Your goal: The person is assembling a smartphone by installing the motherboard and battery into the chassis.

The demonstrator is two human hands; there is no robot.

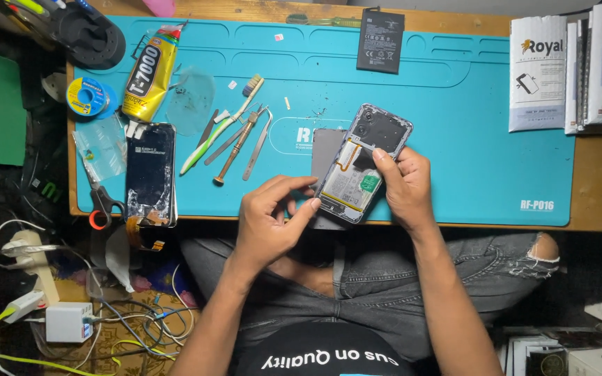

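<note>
A person sits at a wooden desk (pixel 597 188) covered by a turquoise work mat (pixel 468 139), with an opened phone (pixel 364 163) held tilted over the mat's near edge, its back cover off and the battery and camera housing showing. A grey panel (pixel 325 153) lies under the phone's left side. The right hand (pixel 402 184) wraps the phone's right edge, thumb and forefinger pinched on something small and pale near the top of the battery; what it is cannot be made out. The left hand (pixel 273 219) steadies the lower left corner, fingertips pressed together against the frame. To the left lie a cracked phone screen (pixel 151 174), a tube of glue (pixel 149 73), a loose battery (pixel 380 40) at the far edge, scissors (pixel 102 198), a toothbrush (pixel 221 125), a screwdriver (pixel 237 147) and tweezers (pixel 258 143). The likely risk here: the phone hangs partly off the desk, so a slip of either grip could drop it into the lap, and a hard tug near the battery could tear a thin cable.
</note>
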